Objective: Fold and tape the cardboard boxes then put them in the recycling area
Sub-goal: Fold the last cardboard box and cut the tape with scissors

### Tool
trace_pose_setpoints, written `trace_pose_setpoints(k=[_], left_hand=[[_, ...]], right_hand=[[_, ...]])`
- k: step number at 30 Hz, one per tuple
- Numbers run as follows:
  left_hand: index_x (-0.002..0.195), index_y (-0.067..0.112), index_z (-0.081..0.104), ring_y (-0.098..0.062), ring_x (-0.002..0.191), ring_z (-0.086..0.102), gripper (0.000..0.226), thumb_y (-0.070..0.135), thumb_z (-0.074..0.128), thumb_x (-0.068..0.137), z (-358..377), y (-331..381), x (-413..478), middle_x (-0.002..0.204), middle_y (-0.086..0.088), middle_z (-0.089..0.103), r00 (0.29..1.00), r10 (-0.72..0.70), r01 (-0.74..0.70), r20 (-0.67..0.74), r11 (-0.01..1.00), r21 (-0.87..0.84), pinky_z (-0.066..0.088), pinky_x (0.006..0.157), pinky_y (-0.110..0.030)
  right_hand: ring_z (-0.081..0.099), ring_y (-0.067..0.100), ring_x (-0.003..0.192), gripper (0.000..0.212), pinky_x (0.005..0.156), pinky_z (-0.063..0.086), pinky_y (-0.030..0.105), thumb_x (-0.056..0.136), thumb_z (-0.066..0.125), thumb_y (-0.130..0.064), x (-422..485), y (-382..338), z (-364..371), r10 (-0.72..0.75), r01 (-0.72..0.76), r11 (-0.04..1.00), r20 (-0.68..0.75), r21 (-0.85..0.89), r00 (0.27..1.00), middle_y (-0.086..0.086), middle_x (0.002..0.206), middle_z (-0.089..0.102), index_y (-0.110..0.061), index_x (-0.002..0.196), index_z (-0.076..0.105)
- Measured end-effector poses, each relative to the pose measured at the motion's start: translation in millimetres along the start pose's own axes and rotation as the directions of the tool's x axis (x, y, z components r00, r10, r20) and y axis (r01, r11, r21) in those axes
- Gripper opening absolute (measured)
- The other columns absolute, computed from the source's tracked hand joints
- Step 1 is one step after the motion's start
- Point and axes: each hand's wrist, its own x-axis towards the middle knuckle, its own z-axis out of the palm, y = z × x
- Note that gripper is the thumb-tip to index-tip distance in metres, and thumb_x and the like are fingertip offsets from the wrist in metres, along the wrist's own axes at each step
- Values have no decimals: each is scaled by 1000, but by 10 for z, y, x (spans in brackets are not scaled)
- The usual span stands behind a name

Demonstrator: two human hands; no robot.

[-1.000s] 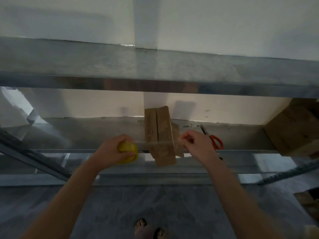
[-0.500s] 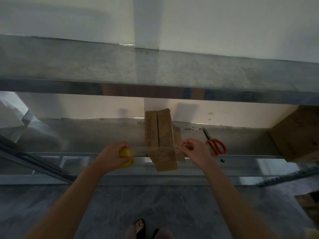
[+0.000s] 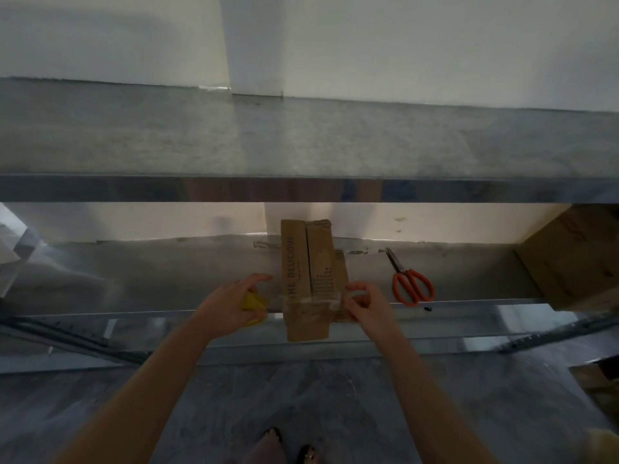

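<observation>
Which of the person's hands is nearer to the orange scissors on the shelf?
Right. The right hand is at the right edge of the folded box, just left of the scissors; the left hand, gripping the yellow tape roll, is beyond the box's left side.

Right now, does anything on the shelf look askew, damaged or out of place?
The folded cardboard sticks out past the front edge of the shelf, so its near end is unsupported, and its far edge looks ragged. A loose flap pokes out on its right side. The scissors lie flat beside it. Nothing else stands out.
</observation>
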Motion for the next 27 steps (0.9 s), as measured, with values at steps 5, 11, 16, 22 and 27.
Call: trace_pose_setpoints(k=[5,11,16,22,27], left_hand=[[141,43,36,-13,98,58,75,39,76,78,-47,-17,74,107,5,57,1000,9,-9,-17,1000,0,45,86,-30],[141,46,35,-9,91,60,75,37,75,79,-113,-30,77,102,7,60,1000,18,-18,-2,1000,24,50,83,-31],[142,48,33,-10,93,59,77,38,75,79,-55,2,22,104,5,59,1000,25,-25,17,1000,10,47,82,-29],[134,36,48,-14,101,58,63,38,76,78,-101,-13,-55,111,4,59,1000,16,-16,-9,999,40,44,86,-26],[116,30,64,-6,103,56,40,33,77,78,-162,-123,-125,116,12,62,998,66,-66,-18,997,32,41,89,-22]], right_hand=[[68,19,90,34,70,57,28,84,76,-16,18,-4,127,-50,49,995,11,92,999,-3,94,67,-30,104,53],[66,6,87,23,66,49,11,84,76,-25,-49,-5,196,-140,140,986,5,-87,990,-16,93,65,-33,97,58],[56,3,116,27,92,45,19,99,52,-39,-182,-119,199,-289,287,952,2,-107,957,-15,125,58,-41,125,53],[41,14,138,65,114,37,41,95,62,-34,-160,-223,367,-248,263,959,132,-110,960,-6,156,35,-38,151,30],[47,12,131,64,112,41,43,98,57,-26,-123,-213,369,-215,222,975,148,-29,965,-9,150,42,-38,152,26]])
